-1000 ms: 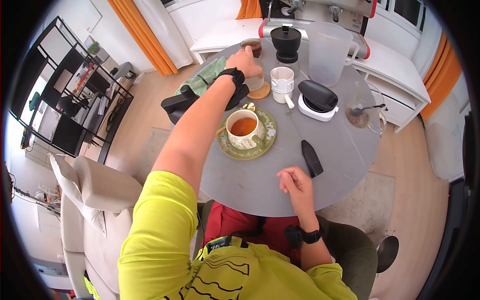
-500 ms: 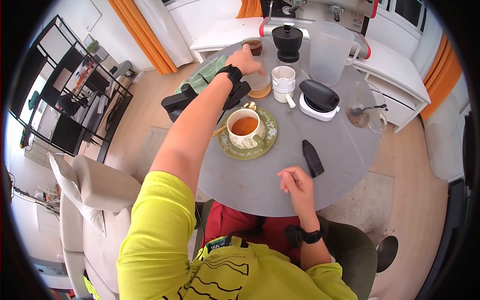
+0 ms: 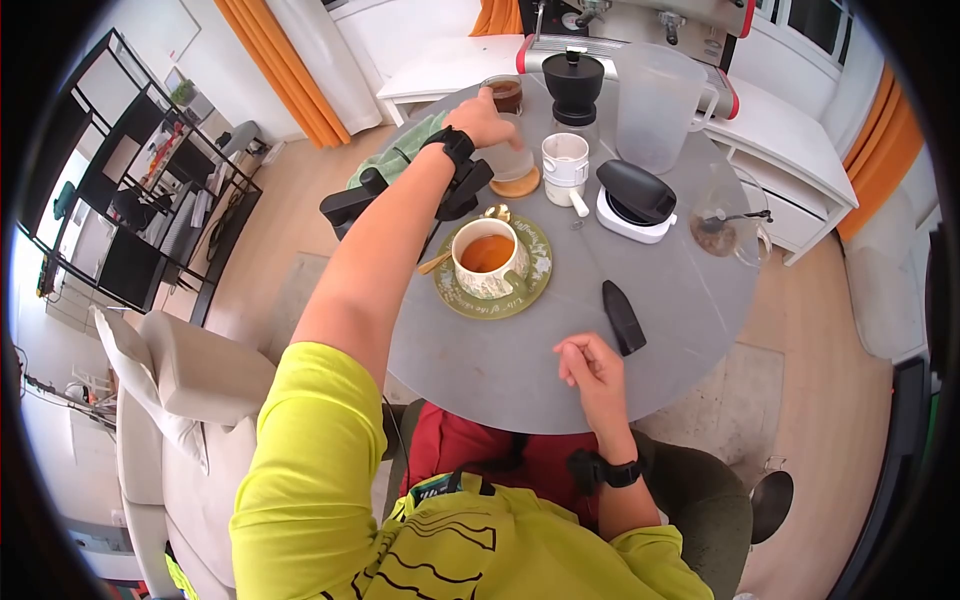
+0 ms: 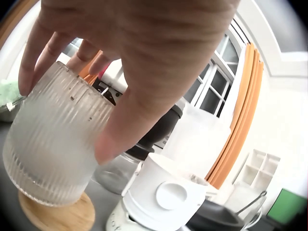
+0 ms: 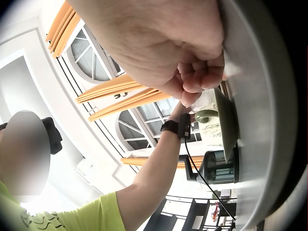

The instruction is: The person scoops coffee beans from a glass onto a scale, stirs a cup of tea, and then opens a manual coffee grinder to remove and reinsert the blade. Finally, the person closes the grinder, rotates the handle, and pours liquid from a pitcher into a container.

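Reaching to the far left of the table, my left hand [image 3: 484, 122] grips a ribbed clear glass [image 4: 55, 137] near its rim, thumb on one side and fingers on the other. The glass's base overlaps a round wooden coaster [image 4: 57, 214]. Small dark specks dot its wall. Just beyond the fingers stands a second glass of brown liquid [image 3: 506, 95]. My right hand [image 3: 594, 378] holds nothing, its fingers loosely curled at the near table edge, beside a black handheld tool [image 3: 623, 318] with a thin wire shaft. A patterned cup of orange-brown liquid [image 3: 487, 253] sits on a green saucer [image 3: 463, 297].
A white dripper on a cup [image 3: 565, 168], a black-topped grinder [image 3: 573, 85] and a tall translucent pitcher [image 3: 655, 110] stand near the left hand. Further right are a black-and-white device [image 3: 637, 200] and a glass jug [image 3: 722, 225]. A black kettle [image 3: 352, 203] and green cloth [image 3: 385, 163] lie under the left arm.
My left hand, with the ribbed glass, has shifted slightly to the left over the last half second. My right hand has stayed where it was.
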Demonstrator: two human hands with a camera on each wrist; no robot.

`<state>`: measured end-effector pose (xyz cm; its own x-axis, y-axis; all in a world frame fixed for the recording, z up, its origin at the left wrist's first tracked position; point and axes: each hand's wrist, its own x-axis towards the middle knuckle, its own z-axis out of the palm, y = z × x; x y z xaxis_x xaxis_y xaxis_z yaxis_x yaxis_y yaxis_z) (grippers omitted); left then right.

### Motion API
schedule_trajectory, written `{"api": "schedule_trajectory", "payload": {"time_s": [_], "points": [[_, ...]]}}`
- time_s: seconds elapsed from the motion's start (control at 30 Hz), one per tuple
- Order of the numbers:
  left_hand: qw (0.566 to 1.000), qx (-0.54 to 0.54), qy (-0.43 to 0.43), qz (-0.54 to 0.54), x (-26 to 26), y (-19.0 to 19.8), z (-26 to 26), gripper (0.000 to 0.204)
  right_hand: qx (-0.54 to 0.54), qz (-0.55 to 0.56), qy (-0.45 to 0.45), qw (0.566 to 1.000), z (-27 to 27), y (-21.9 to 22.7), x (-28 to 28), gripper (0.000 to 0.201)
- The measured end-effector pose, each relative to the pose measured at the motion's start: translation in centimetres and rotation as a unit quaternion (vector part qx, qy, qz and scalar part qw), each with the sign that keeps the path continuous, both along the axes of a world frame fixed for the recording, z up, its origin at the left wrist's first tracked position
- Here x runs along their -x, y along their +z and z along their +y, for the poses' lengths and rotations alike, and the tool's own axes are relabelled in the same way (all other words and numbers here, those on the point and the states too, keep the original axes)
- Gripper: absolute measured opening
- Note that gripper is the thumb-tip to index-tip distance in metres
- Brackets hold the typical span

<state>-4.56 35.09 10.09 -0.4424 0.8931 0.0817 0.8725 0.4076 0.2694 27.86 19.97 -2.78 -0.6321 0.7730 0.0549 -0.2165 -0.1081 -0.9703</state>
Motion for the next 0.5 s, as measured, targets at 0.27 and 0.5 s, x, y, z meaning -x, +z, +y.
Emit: {"api": "schedule_trajectory", "payload": {"time_s": [0.27,0.5], "points": [[0.998,0.026,0.017,-0.057,-0.7,0.1,-0.2,0.094,-0.006,0.004,-0.001,1.0,0.0,0.0,0.0,0.012],[0.999,0.003,-0.008,0.042,-0.5,-0.2,0.1,0.096,-0.004,0.001,-0.005,1.0,0.0,-0.1,0.0,0.012]]}}
